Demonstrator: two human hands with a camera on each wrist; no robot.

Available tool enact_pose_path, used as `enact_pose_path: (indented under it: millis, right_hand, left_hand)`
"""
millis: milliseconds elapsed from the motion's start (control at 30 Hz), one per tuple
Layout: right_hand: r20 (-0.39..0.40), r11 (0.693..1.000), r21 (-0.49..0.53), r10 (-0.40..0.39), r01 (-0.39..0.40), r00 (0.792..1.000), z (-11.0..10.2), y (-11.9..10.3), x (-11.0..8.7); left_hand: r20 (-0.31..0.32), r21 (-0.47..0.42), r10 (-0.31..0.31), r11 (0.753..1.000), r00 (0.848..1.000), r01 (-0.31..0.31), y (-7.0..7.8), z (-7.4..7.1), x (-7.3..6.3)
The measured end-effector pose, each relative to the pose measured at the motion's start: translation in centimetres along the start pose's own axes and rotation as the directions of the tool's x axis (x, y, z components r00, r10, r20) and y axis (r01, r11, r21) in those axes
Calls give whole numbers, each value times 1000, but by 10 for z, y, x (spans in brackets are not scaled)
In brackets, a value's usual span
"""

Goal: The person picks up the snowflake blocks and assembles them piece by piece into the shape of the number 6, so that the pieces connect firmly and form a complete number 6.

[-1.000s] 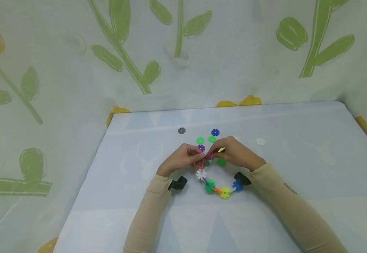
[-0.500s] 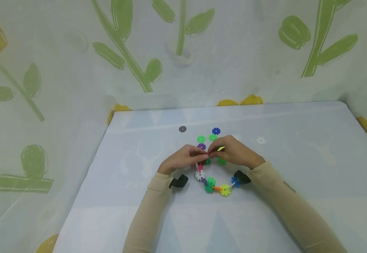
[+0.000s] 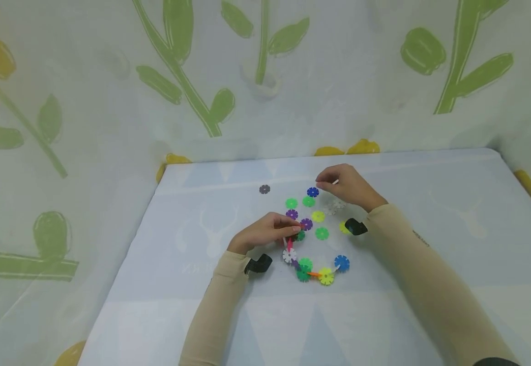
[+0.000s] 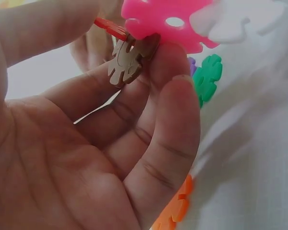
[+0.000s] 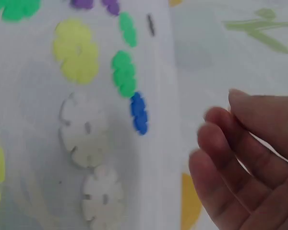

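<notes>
My left hand [image 3: 265,233] pinches the upper end of a curved chain of interlocked plastic snowflake discs. In the left wrist view its fingers are around a brown disc [image 4: 126,66], with a red disc [image 4: 110,28] slotted to it and a pink disc [image 4: 153,19] above. The chain runs down through a white disc [image 3: 289,255], green ones and a yellow disc [image 3: 326,276] to a blue end disc [image 3: 342,263]. My right hand [image 3: 350,187] hovers close to a loose dark blue disc [image 3: 313,192], fingers loosely curled and nothing between them.
Loose discs lie beyond the chain: green [image 3: 291,203], purple [image 3: 306,224], yellow [image 3: 318,216] and white [image 5: 104,199]. A dark grey disc [image 3: 264,189] is farther left. A patterned curtain [image 3: 338,76] rises behind the table's far edge.
My right hand has left the chain's upper end and moved back and right, towards the dark blue disc, uncovering loose discs. My left hand stays almost in place on the chain.
</notes>
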State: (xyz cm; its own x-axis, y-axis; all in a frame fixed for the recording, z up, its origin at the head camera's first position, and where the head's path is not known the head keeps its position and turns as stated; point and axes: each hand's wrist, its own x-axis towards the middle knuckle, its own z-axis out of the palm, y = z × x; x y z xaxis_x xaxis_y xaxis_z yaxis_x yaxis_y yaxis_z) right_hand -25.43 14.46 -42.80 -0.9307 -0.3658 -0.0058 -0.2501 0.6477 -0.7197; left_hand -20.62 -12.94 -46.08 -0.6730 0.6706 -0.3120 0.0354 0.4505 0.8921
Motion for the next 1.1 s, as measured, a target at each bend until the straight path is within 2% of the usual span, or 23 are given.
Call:
enact_pose_path:
  millis: [133, 267, 500, 600, 767, 967, 1100]
  right_hand:
    - [33, 994, -34, 107, -106, 994, 6, 3, 14]
    - [98, 980, -83, 189, -181, 977, 15, 1, 26]
    - [168, 970, -197, 179, -145, 969, 26, 2, 36]
    - [174, 962, -220, 204, -164, 963, 28, 3, 37]
    - [173, 957, -184, 254, -222, 951, 26, 7, 33]
    - [136, 982, -100, 175, -162, 975, 21, 7, 18]
    - [102, 987, -43, 156, -153, 982, 17, 5, 2]
  left_hand:
    - [-2, -7, -9, 1000, 1000, 9, 0, 0, -2]
    - [2, -18, -7, 1000, 1000, 7, 0, 0, -3]
    - [-2, -20, 6, 1000, 1000, -6, 1, 0, -4]
    - [-4, -24, 12, 1000, 1000, -12, 1, -1, -4]
    - [2, -39, 11, 999, 1000, -11, 1, -1, -3]
    - [4, -62, 5, 998, 1000, -5, 0, -1, -3]
    - [6, -64, 6, 998, 1000, -5, 1, -1, -3]
